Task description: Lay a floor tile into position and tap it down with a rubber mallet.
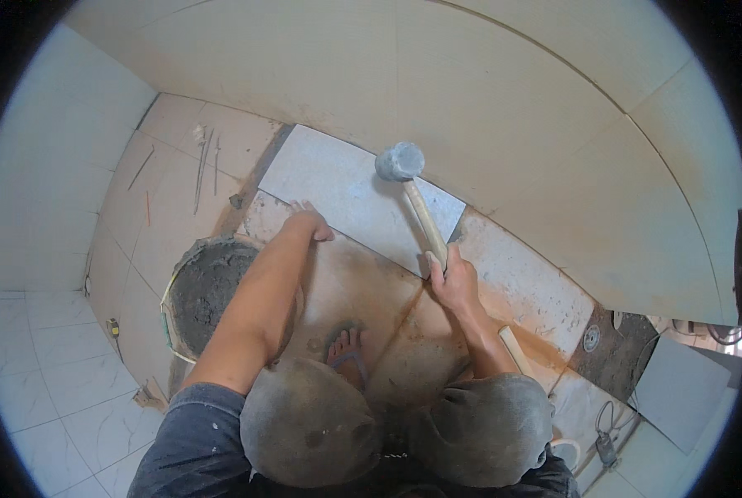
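Observation:
My right hand is wrapped round the pale wooden handle of a rubber mallet. The mallet's grey, dusty head is over the far side of a light grey rectangular tile; I cannot tell whether it touches. That tile lies along the foot of the wall. At its near edge, my left hand rests with fingers extended and nothing in its grasp. Beside my left forearm stands a bucket of wet grey mortar, partly hidden by the arm.
Thin rods lie on the floor at far left, and a yellow tape measure sits near the left wall. A pale wooden handle shows by my right knee. Rightward are a round drain and a loose grey tile.

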A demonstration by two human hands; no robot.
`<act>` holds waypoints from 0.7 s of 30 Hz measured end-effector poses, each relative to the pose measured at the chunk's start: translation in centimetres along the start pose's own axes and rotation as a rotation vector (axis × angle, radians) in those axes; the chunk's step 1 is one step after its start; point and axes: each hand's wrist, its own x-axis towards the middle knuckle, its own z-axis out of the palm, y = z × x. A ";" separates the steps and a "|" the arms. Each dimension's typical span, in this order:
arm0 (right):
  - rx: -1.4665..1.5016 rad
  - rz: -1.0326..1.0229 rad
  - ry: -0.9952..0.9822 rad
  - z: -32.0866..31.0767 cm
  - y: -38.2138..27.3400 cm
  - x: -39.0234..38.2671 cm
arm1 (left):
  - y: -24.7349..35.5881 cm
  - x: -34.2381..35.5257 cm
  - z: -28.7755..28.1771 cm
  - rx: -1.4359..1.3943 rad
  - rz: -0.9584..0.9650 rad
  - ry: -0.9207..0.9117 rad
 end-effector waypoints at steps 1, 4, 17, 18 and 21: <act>0.052 -0.048 0.064 -0.1 -0.2 0.0 | 0.6 0.0 -0.3 0.030 0.014 -0.026; -0.128 0.071 -0.015 1.0 0.7 -0.2 | 1.4 0.0 -0.5 -0.007 -0.005 -0.017; 0.425 -0.320 0.046 -13.9 -10.5 7.5 | 8.8 -13.5 -3.2 -0.632 0.095 0.156; 0.458 -0.391 -0.008 -14.9 -13.4 8.9 | 8.6 -12.4 -1.7 -0.656 -0.004 0.169; 0.536 -0.464 -0.063 -16.6 -19.2 12.1 | 8.3 -11.7 2.2 -0.661 -0.033 0.352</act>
